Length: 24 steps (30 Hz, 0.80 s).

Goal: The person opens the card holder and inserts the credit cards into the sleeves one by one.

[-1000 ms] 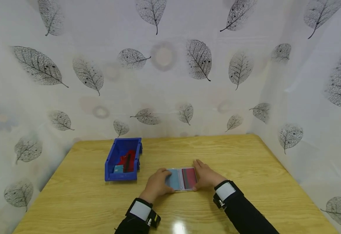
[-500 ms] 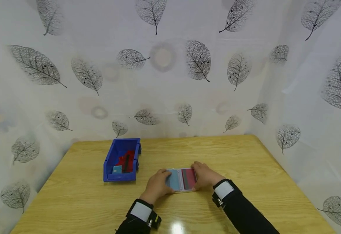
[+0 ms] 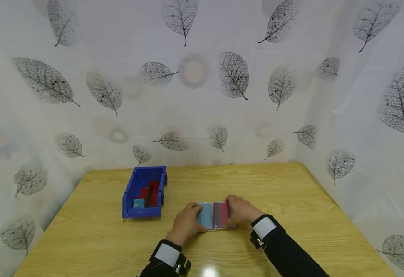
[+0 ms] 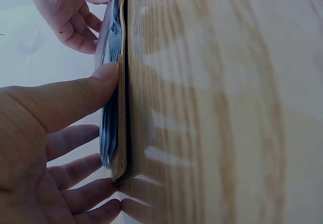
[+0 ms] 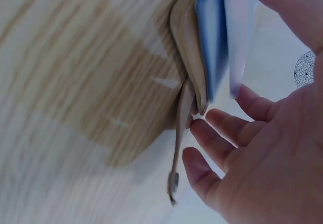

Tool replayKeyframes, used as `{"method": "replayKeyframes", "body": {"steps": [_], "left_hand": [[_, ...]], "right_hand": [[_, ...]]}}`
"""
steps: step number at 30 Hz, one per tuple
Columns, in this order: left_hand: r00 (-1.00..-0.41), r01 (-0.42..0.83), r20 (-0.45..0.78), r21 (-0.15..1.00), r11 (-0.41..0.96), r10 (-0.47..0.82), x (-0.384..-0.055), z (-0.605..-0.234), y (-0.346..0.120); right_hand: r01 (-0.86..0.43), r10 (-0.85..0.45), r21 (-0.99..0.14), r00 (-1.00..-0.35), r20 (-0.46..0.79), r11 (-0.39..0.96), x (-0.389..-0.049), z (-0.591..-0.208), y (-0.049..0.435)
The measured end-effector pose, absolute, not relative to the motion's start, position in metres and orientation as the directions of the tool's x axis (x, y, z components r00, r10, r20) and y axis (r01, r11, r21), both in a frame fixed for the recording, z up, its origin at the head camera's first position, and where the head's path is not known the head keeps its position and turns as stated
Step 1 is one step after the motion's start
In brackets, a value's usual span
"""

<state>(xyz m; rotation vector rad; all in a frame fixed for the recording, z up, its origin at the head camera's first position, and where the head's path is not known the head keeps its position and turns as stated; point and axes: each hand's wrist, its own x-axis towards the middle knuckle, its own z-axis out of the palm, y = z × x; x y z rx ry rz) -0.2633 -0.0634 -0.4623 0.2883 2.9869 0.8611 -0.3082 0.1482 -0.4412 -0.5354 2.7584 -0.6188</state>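
Note:
A card holder (image 3: 206,216) with clear plastic sleeves lies spread on the table between both hands. A light blue card shows on its left half, a red and grey one (image 3: 220,215) on the right. My left hand (image 3: 185,223) grips the left end; in the left wrist view the thumb lies on the near edge of the tan cover (image 4: 122,118), fingers at the end. At the right end, my right hand (image 3: 240,211) holds a clear sleeve (image 5: 239,32) by its edges, raised off the blue one beneath. A strap (image 5: 179,143) with a snap sticks out from the cover.
A blue plastic bin (image 3: 141,212) stands to the back left on the wooden table (image 3: 257,181); red, black and light blue pieces lie inside. A leaf-print curtain (image 3: 195,115) hangs behind the table and along both sides.
My right hand has shifted slightly left, carrying the sleeve with the red card away from the holder's right edge. The left hand keeps its grip. The head view has tilted slightly.

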Motion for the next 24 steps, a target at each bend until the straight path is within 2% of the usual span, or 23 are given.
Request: {"method": "replayKeyframes", "body": {"steps": [7, 14, 18, 24], "left_hand": [[-0.979, 0.193, 0.049, 0.521, 0.831, 0.197, -0.262, -0.463, -0.064], [-0.981, 0.185, 0.045, 0.538, 0.822, 0.191, -0.262, -0.466, -0.065], [-0.979, 0.197, 0.06, 0.538, 0.819, 0.196, -0.262, -0.466, -0.066], [-0.978, 0.203, 0.071, 0.55, 0.81, 0.197, -0.263, -0.466, -0.068]], "right_hand": [[-0.254, -0.342, -0.476, -0.934, -0.105, 0.842, -0.309, -0.443, 0.142], [-0.159, -0.286, -0.708, -0.956, -0.064, 0.688, -0.307, -0.437, 0.129], [-0.184, -0.293, -0.763, -0.956, -0.008, 0.619, -0.305, -0.434, 0.121], [-0.274, -0.369, -0.773, -0.928, 0.056, 0.573, -0.302, -0.437, 0.11]]}}
